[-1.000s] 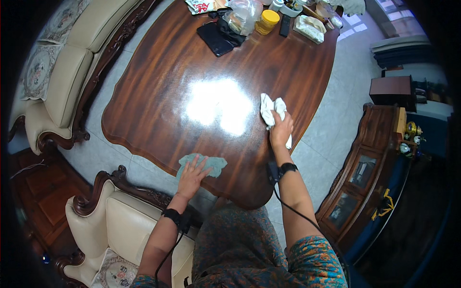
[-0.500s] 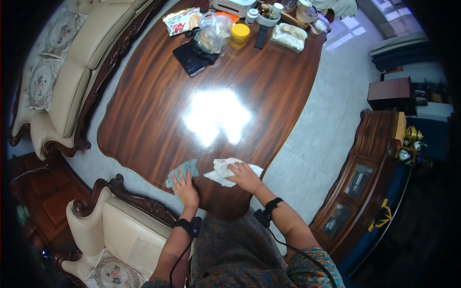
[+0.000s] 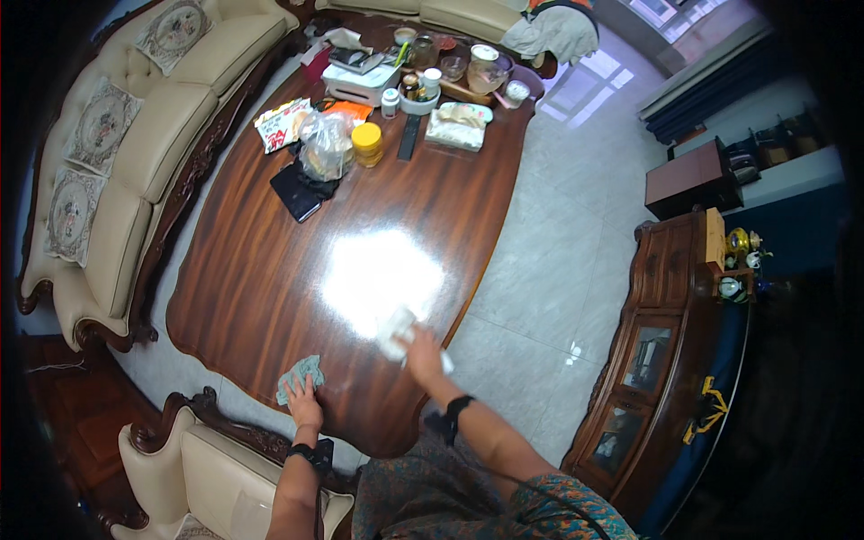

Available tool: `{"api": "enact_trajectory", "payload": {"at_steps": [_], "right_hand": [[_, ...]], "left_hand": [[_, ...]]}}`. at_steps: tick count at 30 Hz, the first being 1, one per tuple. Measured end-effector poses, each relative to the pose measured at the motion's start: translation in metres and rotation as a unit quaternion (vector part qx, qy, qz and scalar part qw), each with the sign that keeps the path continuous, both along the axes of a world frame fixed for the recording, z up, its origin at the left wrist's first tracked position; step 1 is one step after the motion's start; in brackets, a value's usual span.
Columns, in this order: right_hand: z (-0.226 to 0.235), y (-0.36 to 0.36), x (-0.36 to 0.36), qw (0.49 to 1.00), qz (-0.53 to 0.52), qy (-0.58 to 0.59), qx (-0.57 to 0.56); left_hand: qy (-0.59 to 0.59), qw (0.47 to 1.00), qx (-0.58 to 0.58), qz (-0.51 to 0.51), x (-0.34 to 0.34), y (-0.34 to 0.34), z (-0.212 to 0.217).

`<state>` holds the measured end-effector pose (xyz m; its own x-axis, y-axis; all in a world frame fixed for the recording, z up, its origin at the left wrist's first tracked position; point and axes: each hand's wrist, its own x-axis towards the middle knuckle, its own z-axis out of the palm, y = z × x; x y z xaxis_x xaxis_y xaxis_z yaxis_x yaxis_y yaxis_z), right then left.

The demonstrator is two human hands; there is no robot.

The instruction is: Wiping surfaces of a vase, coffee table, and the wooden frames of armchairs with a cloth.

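On a glossy dark wooden table [image 3: 238, 288], two cloths are worked by a pair of bare hands. A crumpled green cloth [image 3: 309, 366] is covered in part by the left hand [image 3: 307, 411], whose fingers are spread flat rather than clenched; it is set at the table's near left edge, just beyond the fingertips, its longer axis slanted from lower left to upper right. A white cloth [image 3: 393, 326] is placed farther forward and to the right, at the lower rim of a bright reflection [image 3: 382, 274]. It is covered by the nearer, right hand [image 3: 423, 351] and is stretched from upper left to lower right, with portions seen on both sides of that hand. Because of blur, whether it is grasped or merely pressed cannot be told. A yellow-lidded jar [image 3: 367, 144] and a black case [image 3: 295, 192] are seen well apart, toward the far end.
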<state>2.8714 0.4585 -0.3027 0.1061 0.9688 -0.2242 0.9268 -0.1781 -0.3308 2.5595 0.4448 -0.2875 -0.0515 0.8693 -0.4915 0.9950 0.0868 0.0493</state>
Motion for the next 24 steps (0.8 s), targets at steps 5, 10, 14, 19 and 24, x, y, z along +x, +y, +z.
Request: {"api": "enact_trajectory", "payload": {"at_steps": [5,10,14,19,24], "right_hand": [[0.030,-0.102,-0.047,0.982,0.122,0.123,-0.071],[0.048,-0.119,-0.052,0.975,0.111,0.099,-0.165],[0.042,-0.129,-0.051,0.950,0.091,0.128,-0.269],[0.063,-0.149,-0.051,0.954,0.042,0.129,-0.266],[0.067,-0.167,-0.006,0.960,-0.040,0.221,-0.167]], "left_hand": [[-0.033,0.999,-0.028,0.000,-0.001,-0.002,0.005],[-0.076,0.997,-0.019,-0.001,0.016,-0.038,0.008],[-0.121,0.988,-0.076,-0.054,0.026,-0.070,0.005],[-0.335,0.934,-0.124,-0.021,0.034,-0.109,0.008],[-0.418,0.902,-0.098,-0.045,0.048,-0.114,0.027]]}}
